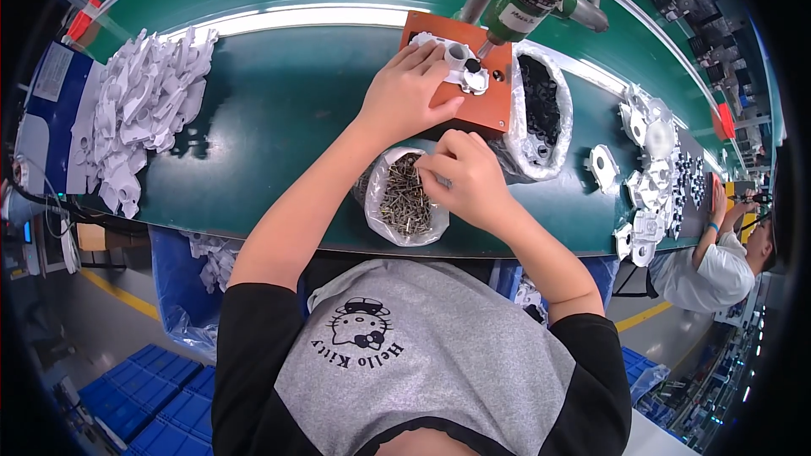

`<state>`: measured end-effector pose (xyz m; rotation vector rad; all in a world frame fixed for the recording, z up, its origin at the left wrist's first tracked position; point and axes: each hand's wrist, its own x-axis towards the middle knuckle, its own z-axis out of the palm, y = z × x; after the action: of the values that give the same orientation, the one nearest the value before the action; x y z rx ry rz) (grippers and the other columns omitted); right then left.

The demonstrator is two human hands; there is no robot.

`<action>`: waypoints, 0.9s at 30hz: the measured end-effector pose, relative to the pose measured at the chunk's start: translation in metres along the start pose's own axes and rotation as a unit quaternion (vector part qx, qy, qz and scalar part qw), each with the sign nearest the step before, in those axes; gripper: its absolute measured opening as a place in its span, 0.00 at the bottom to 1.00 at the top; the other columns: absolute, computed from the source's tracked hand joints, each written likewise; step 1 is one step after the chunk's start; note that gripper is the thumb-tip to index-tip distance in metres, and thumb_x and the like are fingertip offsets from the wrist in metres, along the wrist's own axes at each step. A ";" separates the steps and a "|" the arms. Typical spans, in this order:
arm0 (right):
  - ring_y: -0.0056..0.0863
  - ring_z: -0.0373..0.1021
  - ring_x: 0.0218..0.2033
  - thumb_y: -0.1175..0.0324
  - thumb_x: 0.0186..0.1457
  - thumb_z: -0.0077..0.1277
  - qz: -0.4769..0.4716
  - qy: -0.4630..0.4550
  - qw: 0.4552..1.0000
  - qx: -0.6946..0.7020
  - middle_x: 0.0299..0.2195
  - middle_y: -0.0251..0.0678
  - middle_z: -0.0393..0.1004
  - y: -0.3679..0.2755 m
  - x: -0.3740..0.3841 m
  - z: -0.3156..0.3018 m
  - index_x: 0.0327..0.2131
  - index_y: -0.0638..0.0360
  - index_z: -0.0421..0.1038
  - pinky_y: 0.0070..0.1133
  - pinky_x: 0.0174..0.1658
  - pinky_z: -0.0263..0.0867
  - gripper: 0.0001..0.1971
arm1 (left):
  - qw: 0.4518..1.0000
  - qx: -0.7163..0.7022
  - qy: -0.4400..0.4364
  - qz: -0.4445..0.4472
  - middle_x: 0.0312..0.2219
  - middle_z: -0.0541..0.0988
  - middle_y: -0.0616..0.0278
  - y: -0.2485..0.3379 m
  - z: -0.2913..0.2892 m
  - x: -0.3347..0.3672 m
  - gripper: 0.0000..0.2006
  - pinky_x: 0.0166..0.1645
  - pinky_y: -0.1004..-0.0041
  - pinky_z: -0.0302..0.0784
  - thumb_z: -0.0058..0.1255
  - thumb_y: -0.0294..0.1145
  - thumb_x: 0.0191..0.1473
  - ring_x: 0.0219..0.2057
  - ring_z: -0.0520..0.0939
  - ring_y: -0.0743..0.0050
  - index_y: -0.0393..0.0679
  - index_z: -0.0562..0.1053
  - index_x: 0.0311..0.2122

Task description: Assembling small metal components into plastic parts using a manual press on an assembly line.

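My left hand [410,93] lies with its fingers stretched over the left side of a white plastic part [457,54], its thumb out to the right. The part has a round collar and a black piece on it, and rests on an orange fixture block [480,110]. Just above, the tip of a green machine head [517,2] points down close to the part. My right hand [465,176] has its fingertips pinched together at the edge of a bag of small metal screws [404,205]; whatever is between them is too small to make out.
A clear bag of black parts [541,105] stands right of the fixture. White parts are heaped [139,114] at the left of the green table; more white parts [655,173] and rows of black pieces lie right. A blue bin [182,287] sits below. Another person [714,266] works far right.
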<state>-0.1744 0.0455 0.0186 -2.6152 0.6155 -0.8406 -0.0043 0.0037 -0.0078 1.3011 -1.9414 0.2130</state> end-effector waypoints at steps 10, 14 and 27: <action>0.25 0.66 0.21 0.78 0.44 0.55 0.136 0.109 0.985 -0.004 0.23 0.36 0.67 0.023 0.011 -0.014 0.27 0.63 0.74 0.20 0.26 0.64 0.04 | 1.000 -0.019 -0.004 0.008 0.46 0.74 0.45 -0.001 -0.003 0.001 0.29 0.58 0.60 0.64 0.49 0.57 0.50 0.51 0.72 0.50 0.35 0.71 0.38; 0.25 0.69 0.21 0.76 0.45 0.55 0.212 0.153 0.965 0.017 0.22 0.36 0.69 0.037 0.015 -0.018 0.27 0.63 0.75 0.20 0.26 0.66 0.04 | 1.000 -0.019 -0.005 0.017 0.46 0.74 0.44 -0.004 -0.003 0.000 0.33 0.58 0.60 0.64 0.46 0.62 0.49 0.51 0.72 0.49 0.33 0.71 0.38; 0.22 0.65 0.20 0.75 0.46 0.54 0.224 0.126 0.961 0.097 0.21 0.35 0.68 0.037 0.017 -0.022 0.28 0.63 0.75 0.19 0.26 0.62 0.04 | 1.000 0.005 -0.002 0.009 0.44 0.75 0.46 -0.002 -0.001 0.000 0.41 0.57 0.60 0.65 0.47 0.69 0.43 0.51 0.73 0.51 0.31 0.71 0.42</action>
<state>-0.1867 0.0017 0.0280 -2.0869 1.0819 -1.0267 -0.0024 0.0038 -0.0073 1.2912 -1.9594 0.2294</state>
